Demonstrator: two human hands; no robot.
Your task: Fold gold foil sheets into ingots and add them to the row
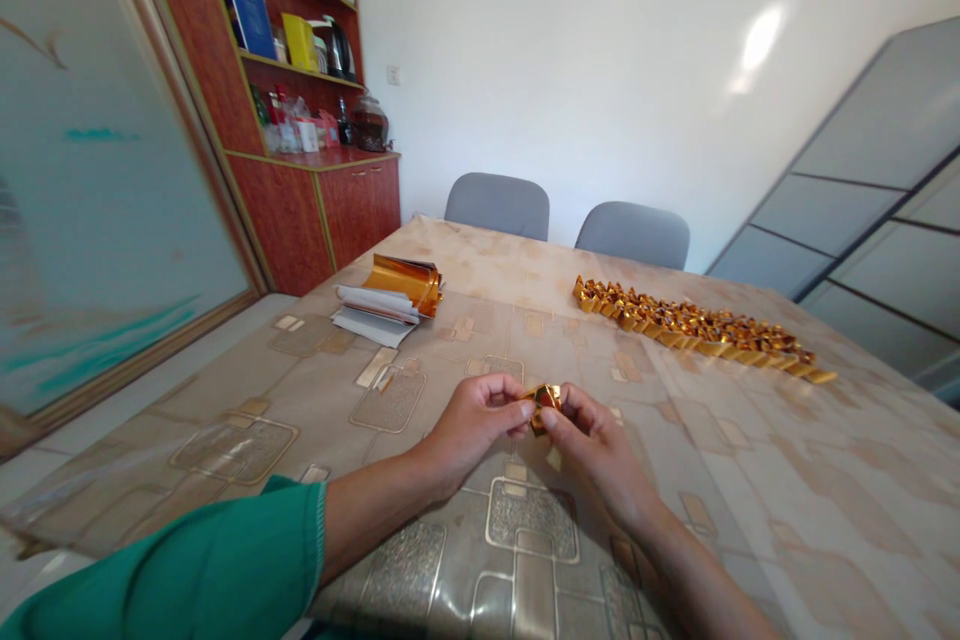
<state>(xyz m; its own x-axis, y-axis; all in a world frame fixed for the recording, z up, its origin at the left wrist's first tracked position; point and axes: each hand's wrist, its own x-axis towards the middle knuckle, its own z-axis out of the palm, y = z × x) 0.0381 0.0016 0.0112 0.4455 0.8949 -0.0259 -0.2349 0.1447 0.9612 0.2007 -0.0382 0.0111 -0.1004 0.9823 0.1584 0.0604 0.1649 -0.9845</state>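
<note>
A small folded piece of shiny gold foil paper [546, 398] is pinched between my two hands, just above the table. My left hand [484, 420] grips its left edge between thumb and fingers. On the right edge, the thumb and fingers of my right hand [592, 430] press it. Part of the piece is hidden behind my fingertips. Beyond my left hand lies a stack of gold foil sheets [405, 282], curled, with white-backed sheets [375, 312] at its near side. Several folded gold foil pieces [697, 325] sit in long close rows at the right.
A patterned, plastic-covered table [517, 270] spreads under everything. Two grey chairs [498, 205] stand at its far edge. A red-brown cabinet [360, 205] with bottles and a kettle is at the back left, and grey panels [862, 170] lean at the right.
</note>
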